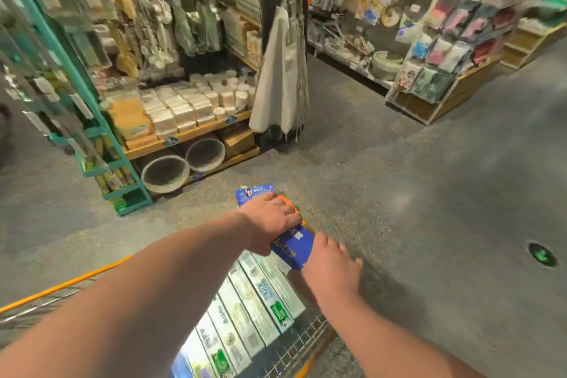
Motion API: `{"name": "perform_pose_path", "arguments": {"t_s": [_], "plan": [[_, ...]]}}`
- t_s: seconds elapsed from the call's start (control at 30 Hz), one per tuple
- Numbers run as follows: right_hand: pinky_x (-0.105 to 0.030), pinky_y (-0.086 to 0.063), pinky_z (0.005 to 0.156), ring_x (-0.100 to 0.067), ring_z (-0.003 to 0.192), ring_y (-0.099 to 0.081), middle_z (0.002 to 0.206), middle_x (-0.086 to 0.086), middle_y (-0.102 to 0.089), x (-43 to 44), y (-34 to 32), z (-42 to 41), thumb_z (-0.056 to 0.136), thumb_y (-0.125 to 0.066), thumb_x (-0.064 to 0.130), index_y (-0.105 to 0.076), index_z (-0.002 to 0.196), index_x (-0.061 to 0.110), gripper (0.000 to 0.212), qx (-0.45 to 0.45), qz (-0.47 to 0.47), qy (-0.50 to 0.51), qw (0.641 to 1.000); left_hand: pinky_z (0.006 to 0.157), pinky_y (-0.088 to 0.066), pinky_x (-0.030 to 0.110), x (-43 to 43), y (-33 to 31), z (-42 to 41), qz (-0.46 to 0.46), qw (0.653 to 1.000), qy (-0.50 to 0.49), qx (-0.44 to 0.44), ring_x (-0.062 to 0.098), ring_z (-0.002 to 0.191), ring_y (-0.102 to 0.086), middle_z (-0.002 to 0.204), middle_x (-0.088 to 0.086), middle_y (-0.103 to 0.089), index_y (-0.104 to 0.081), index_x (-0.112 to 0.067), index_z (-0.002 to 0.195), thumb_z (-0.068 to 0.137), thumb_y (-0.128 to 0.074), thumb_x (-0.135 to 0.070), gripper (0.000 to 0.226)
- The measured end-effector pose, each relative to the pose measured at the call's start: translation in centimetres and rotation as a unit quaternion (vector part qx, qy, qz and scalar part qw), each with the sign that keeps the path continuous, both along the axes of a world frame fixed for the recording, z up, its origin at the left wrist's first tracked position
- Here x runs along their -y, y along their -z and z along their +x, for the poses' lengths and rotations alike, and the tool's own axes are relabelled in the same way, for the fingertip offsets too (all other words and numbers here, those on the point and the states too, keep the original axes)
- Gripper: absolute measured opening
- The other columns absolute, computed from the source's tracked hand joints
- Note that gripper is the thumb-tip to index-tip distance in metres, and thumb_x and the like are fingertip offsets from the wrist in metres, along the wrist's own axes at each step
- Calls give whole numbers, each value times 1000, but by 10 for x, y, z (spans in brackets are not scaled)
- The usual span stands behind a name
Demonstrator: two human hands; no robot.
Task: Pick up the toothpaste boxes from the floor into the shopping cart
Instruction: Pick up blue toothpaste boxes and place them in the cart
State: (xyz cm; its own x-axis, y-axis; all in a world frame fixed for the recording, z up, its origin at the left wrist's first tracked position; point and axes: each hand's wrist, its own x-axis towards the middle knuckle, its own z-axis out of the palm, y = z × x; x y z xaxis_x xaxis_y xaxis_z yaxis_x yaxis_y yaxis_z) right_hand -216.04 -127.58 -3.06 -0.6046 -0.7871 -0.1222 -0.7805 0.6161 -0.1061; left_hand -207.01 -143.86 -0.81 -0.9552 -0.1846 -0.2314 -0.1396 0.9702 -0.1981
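Gripping blue toothpaste box (288, 244), left hand (271, 221); long axis away-left to near-right.

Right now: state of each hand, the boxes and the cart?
left hand: palm down, gripping the blue toothpaste boxes.
right hand: fingers spread at the near end of the blue boxes; grip itself not clear.
blue toothpaste boxes: off the floor, held over the far end of the cart.
white-green toothpaste boxes: lying flat, side by side in the cart.
shopping cart: partly filled with boxes.
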Motion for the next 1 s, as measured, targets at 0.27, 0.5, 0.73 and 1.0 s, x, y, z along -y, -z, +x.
{"name": "perform_pose_path", "arguments": {"t_s": [0.27, 0.5, 0.73, 1.0], "plan": [[-39, -51, 74, -30, 93, -71, 98, -13, -73, 47, 104, -16, 92, -41, 11, -63, 104, 9, 26, -21, -37, 63, 997, 115, -28, 42, 49, 89, -36, 12, 997, 66, 25, 23, 124, -51, 130, -4, -55, -44, -26, 138, 71, -72, -33, 72], [-30, -47, 47, -27, 53, -65, 62, -11, -63, 53, 183, -17, 78, -40, 11, -61, 73, 9, 22, -80, -79, 73, 991, 111, -30, 41, 60, 168, -49, 11, 996, 87, 26, 22, 123, -51, 131, -6, -55, -44, -26, 138, 73, -69, -33, 70], [-26, -41, 45, -22, 50, -62, 61, -5, -60, 50, 242, -23, 77, -43, 12, -43, 83, 15, 7, -83, -102, 66, 989, 121, -20, 47, 61, 218, -53, 41, 994, 93, 48, 24, 131, -47, 138, -4, -51, -38, -25, 145, 82, -67, -29, 69], [-30, -46, 46, -25, 46, -61, 59, -11, -60, 55, 272, -29, 73, -39, 35, -56, 74, 8, 31, -45, -89, 75, 992, 123, -17, 48, 63, 268, -63, 48, 992, 71, 94, 24, 135, -41, 145, -3, -45, -30, -25, 151, 78, -77, -56, 92]]}}
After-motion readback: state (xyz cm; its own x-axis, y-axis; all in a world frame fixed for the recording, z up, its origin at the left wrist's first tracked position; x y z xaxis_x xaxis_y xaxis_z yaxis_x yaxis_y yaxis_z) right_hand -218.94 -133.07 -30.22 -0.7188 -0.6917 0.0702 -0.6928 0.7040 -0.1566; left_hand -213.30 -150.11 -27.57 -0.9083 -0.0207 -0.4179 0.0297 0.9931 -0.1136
